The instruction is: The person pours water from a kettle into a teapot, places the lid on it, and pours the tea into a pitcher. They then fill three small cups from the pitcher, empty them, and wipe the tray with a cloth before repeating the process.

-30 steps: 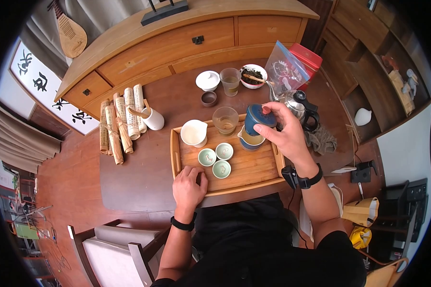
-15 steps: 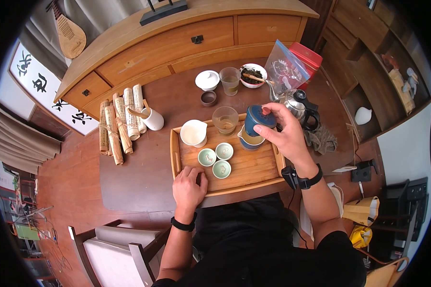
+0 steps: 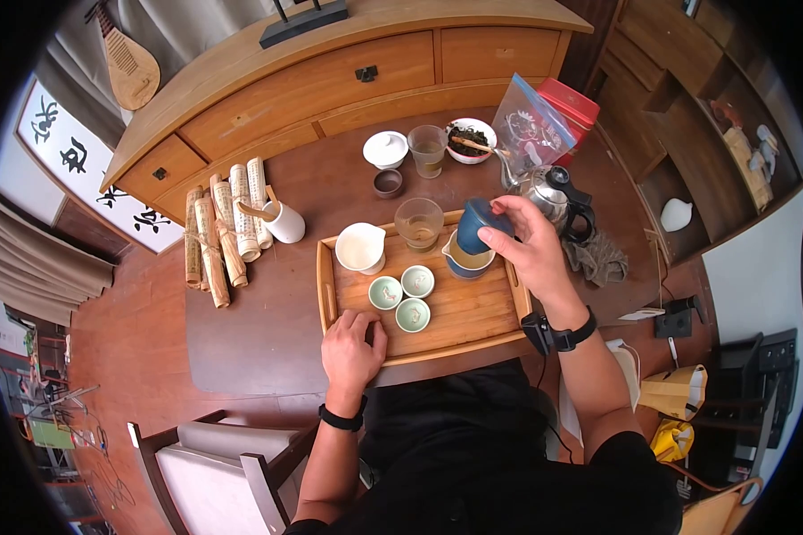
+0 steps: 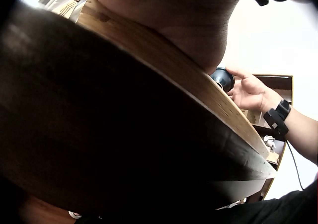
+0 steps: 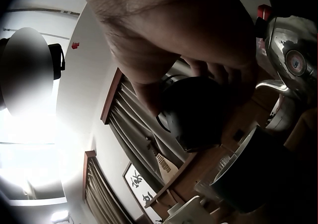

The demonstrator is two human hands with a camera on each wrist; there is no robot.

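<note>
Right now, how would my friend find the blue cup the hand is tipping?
Find the wooden tray on the dark table. At its far right corner, the right hand grips the blue cup, tilted over a pitcher. It is the only dark blue cup.

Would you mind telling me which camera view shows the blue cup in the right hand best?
The head view: the blue cup shows clearly, tilted over the pitcher on the wooden tray, gripped by the right hand. The right wrist view shows it close but dark and partly covered by fingers; the left wrist view catches only a small part.
</note>
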